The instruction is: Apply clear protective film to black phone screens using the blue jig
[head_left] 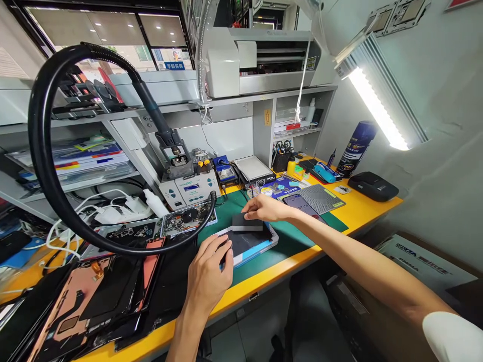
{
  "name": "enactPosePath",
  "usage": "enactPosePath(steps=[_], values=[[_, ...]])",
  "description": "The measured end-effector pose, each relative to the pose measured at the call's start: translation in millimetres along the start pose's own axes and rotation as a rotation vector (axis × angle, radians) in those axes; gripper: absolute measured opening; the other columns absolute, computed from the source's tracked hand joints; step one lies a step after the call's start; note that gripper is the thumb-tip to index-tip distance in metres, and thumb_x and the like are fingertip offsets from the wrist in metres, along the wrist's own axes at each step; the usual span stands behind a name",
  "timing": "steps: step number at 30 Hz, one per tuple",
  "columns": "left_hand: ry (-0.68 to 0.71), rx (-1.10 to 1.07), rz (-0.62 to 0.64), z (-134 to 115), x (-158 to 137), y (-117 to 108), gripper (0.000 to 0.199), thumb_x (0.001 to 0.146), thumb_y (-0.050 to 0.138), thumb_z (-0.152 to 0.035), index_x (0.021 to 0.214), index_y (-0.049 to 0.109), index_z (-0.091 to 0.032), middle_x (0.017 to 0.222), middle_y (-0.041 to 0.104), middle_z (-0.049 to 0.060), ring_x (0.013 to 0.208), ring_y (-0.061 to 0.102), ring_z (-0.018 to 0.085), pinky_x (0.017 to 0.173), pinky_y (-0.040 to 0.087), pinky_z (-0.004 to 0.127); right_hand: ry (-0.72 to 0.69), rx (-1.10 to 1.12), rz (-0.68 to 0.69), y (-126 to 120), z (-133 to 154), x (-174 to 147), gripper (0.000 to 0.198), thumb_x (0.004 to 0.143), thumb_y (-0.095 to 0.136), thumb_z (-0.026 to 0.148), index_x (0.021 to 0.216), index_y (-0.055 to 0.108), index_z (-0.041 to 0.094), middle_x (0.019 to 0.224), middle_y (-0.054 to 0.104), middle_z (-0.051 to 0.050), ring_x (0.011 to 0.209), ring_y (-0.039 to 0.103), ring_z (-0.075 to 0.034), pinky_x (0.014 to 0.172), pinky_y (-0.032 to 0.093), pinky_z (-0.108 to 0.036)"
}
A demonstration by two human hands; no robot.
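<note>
A flat, tablet-like device (pixel 249 242) with a black face and a blue-and-white near edge lies on the green mat (pixel 245 274). My left hand (pixel 211 261) is at its left end, fingers bent over the far side and thumb by the near edge, seemingly gripping it. With fingertips pinched together, my right hand (pixel 262 207) holds a thin dark rectangular sheet (pixel 245 222), which has a paler strip along its lower edge. The sheet is above the device's far part; whether the two touch, I cannot tell.
Dismantled device panels (pixel 75 311) are piled at left beneath a looping black hose (pixel 37 151). Behind the mat stands a white control unit (pixel 192 188). To the right are a phone (pixel 298 202), a perforated metal plate (pixel 322 198), a black case (pixel 373 186) and a spray can (pixel 354 151).
</note>
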State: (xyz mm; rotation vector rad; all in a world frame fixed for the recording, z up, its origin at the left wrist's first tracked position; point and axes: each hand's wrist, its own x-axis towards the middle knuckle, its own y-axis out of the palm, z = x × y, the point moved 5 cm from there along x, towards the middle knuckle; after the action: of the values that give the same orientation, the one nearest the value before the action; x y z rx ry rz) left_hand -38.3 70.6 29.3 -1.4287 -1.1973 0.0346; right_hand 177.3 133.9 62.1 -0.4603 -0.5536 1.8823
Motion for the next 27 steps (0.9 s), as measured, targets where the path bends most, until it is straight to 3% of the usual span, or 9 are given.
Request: enactPosePath(steps=[2,8,15,27], values=[[-0.001,-0.003,-0.004,-0.4,0.2,0.0,0.025,0.095,0.054,-0.022,0.111,0.072,-0.02,0.12,0.071,0.006,0.122,0.059,0.026,0.101,0.055,0.044,0.0,-0.012,-0.037,0.0,-0.1,1.3,0.033,0.081,0.065,0.029,0.105,0.075,0.009,0.085,0.075,-0.006,0.072,0.062,-0.016,0.062,0.043,-0.023],[-0.011,-0.025,-0.005,0.1,-0.6,0.7,0.024,0.093,0.056,-0.02,0.112,0.072,-0.02,0.119,0.071,0.006,0.122,0.058,0.026,0.103,0.054,0.045,-0.019,-0.018,0.102,12.2,9.8,-11.6,0.027,0.074,0.074,0.027,0.096,0.077,0.012,0.078,0.075,-0.002,0.066,0.061,-0.015,0.058,0.042,-0.023],[-0.015,-0.03,0.017,0.2,-0.4,0.0,0.024,0.095,0.054,-0.021,0.112,0.07,-0.021,0.121,0.07,0.006,0.124,0.056,0.026,0.105,0.052,0.046,0.096,-0.026,-0.131,7.5,-7.4,-2.7,0.028,0.083,0.065,0.026,0.103,0.073,0.009,0.087,0.076,-0.007,0.073,0.066,-0.017,0.057,0.044,-0.022],[-0.015,-0.049,0.109,-2.0,5.5,-4.4,0.021,0.097,0.051,-0.022,0.111,0.066,-0.022,0.121,0.066,0.007,0.121,0.056,0.024,0.105,0.05,0.045,0.089,-0.126,-0.194,9.9,0.9,-7.7,0.023,0.082,0.064,0.021,0.099,0.075,0.011,0.09,0.078,-0.007,0.08,0.07,-0.019,0.061,0.045,-0.021]])
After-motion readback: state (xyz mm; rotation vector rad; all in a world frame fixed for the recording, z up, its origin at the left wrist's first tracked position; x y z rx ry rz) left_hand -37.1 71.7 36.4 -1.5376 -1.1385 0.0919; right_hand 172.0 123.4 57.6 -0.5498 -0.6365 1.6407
